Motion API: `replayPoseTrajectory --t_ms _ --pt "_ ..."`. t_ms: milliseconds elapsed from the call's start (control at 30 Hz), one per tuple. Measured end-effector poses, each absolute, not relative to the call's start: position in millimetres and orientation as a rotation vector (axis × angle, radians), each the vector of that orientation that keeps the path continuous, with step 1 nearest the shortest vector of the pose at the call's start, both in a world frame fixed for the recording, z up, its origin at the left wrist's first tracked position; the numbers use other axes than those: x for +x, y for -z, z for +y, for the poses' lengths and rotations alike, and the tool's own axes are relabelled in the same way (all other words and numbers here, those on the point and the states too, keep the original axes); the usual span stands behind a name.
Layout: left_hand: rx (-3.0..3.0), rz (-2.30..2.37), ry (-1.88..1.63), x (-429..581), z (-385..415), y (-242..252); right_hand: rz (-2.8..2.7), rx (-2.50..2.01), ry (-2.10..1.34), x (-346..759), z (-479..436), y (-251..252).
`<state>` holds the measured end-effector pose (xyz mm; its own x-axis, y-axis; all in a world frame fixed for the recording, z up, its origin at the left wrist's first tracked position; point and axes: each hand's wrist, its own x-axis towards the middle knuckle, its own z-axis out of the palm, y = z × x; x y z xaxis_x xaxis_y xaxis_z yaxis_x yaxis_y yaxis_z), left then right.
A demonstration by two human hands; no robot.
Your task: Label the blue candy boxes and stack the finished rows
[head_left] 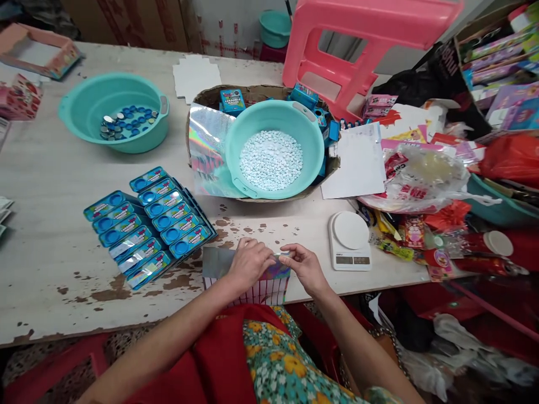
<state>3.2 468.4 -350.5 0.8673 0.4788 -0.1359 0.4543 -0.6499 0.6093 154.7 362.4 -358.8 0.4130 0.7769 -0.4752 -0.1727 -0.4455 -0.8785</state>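
A shiny holographic sheet (217,260) with printed strips lies at the table's front edge, partly hanging over it. My left hand (249,262) rests over the sheet with its fingers curled onto the upper edge. Beside it, my right hand (306,269) pinches the sheet's upper right corner between thumb and fingertips. The fingertips of both hands nearly meet there, and any small piece between them is too small to make out. To the left, several blue printed boxes (174,215) with round recesses stand in two slanted rows.
A turquoise basin (275,115) of white pellets sits on a cardboard box (334,168) holding blue packs. Another turquoise basin (122,92), at left, contains blue and silver discs. Right of my hands are a white scale (350,238) and piled packaging (415,174). A pink stool (362,28) stands behind.
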Motion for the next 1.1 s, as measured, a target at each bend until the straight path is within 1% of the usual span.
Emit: replayPoseTrajectory --t_ms 100,167,333,433,633,867,1033,1100 --pt "2.265 0.636 0.026 7 471 350 -0.560 -1.711 -1.218 155 360 358" --pt "2.205 0.576 0.043 6 474 350 -0.682 -1.763 -1.190 158 358 356" --pt "2.215 0.526 0.036 2 477 355 -1.422 -1.987 -0.836 172 357 345" --pt "2.298 0.502 0.071 -6 480 362 -1.657 -2.078 -0.711 178 360 344" --pt "2.356 0.510 0.179 -39 498 371 -1.747 -2.091 -0.756 186 361 353" --pt "2.276 0.568 0.217 -69 515 360 -1.759 -2.093 -0.860 194 364 361" --pt "2.148 0.641 0.284 -100 513 363 -1.754 -2.112 -0.872 198 362 369" --pt "2.097 0.654 0.258 -112 507 368 -1.752 -2.091 -0.882 197 359 368"
